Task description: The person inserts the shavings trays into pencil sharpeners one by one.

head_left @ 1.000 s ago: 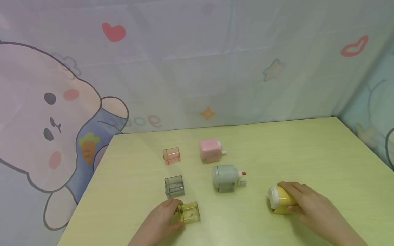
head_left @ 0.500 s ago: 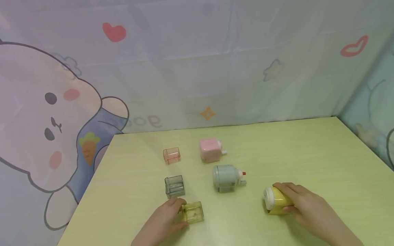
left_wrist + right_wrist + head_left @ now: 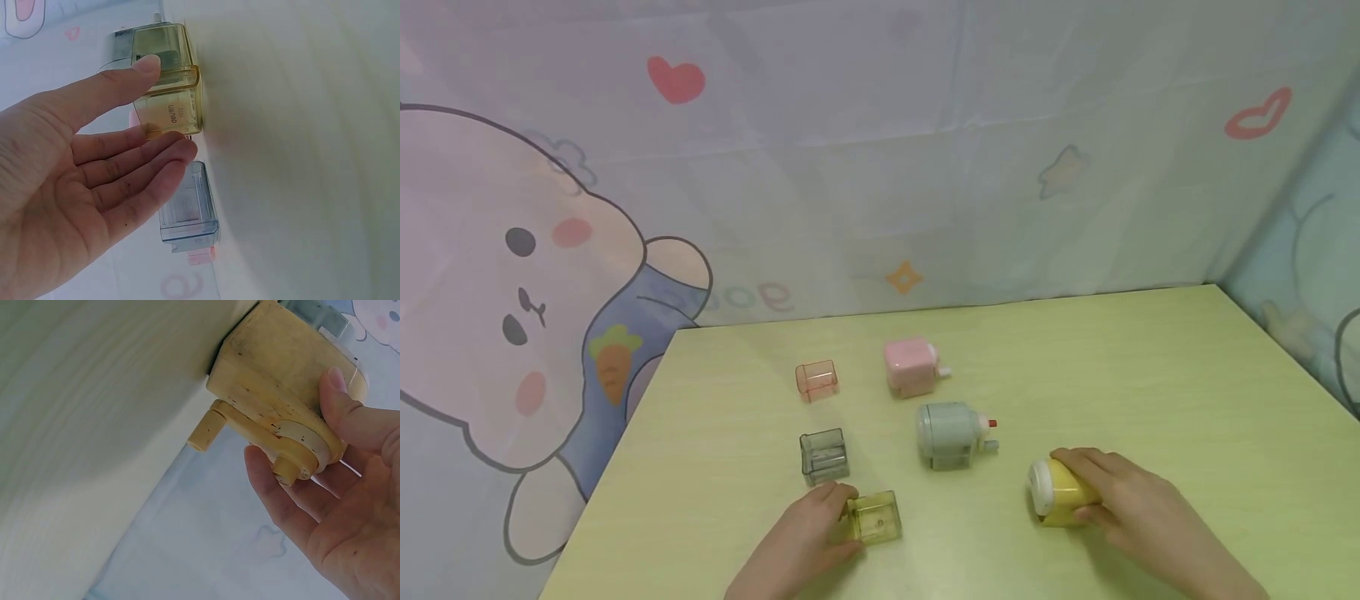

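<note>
Yellow crank pencil sharpener [image 3: 1063, 493]: lower right of the head frame, on its side, white end toward the left; whether it touches the table [image 3: 1112, 367] cannot be told.
Crank handle [image 3: 208, 428]: yellow, centre left of the right wrist frame, swung out beside the body.
Right hand [image 3: 1138, 508]: grips the sharpener; thumb on one face, fingers on the opposite side.
Clear yellow drawer [image 3: 877, 517]: lower centre of the head frame; small lettering shows on it in the left wrist frame.
Left hand [image 3: 805, 529]: pinches the drawer at its left end between thumb and fingers.
Change: over the last second the sharpener has shifted leftward and the drawer slightly rightward, each in its hand's grip.
Bearing on the work: the gap between the two yellow pieces is narrower, though they remain well apart; judged from this, the step in hand is bringing them nearer each other.
Clear grey drawer [image 3: 825, 454]: just beyond the left hand, unmoved.
Clear pink drawer [image 3: 817, 380]: above the grey one in the head frame, unmoved.
Grey-green crank sharpener [image 3: 946, 433]: centre of the head frame, between the hands but farther back, unmoved.
Pink crank sharpener [image 3: 910, 367]: behind the grey-green one, unmoved.
Backdrop: printed cloth [image 3: 820, 167], upper half of the head frame.
</note>
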Tool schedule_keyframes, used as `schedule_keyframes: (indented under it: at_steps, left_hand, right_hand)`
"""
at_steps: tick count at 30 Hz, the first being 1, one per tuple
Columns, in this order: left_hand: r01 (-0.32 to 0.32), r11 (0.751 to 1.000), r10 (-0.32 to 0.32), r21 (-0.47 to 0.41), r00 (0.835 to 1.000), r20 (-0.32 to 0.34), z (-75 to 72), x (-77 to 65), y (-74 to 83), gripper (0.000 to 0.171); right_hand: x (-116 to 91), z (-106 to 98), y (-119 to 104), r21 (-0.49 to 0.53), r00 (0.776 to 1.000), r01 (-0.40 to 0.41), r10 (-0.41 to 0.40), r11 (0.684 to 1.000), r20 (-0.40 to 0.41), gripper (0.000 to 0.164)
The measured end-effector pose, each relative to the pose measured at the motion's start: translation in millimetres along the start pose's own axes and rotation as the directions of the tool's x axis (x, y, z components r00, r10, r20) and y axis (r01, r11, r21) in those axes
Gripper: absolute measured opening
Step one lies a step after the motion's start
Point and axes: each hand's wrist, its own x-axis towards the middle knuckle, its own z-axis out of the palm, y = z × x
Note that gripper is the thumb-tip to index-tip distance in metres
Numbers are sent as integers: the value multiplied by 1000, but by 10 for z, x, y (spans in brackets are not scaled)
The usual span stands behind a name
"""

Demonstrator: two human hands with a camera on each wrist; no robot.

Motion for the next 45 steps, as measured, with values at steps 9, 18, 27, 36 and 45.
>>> schedule_keyframes:
  at_steps: [9, 18, 27, 36, 45]
  left_hand:
    - [-6, 1000, 6, 4, 1000, -1, 18, 12, 29, 46]
    - [-13, 1000, 13, -12, 1000, -3, 23, 31, 53, 45]
    - [-13, 1000, 13, -26, 1000, 12, 14, 44, 92, 45]
    - [-24, 999, 24, -23, 1000, 14, 35, 77, 108, 45]
    - [-32, 999, 33, -29, 999, 16, 42, 108, 136, 44]
  right_hand:
    - [14, 24, -35, -4, 1000, 18, -18, 1000, -16, 65]
    - [38, 29, -76, 4, 1000, 17, -17, 1000, -15, 66]
    - [62, 42, -118, 9, 1000, 24, -24, 1000, -16, 65]
    - [87, 46, -179, 9, 999, 32, -31, 999, -5, 65]
    - [117, 61, -242, 17, 999, 36, -36, 999, 7, 64]
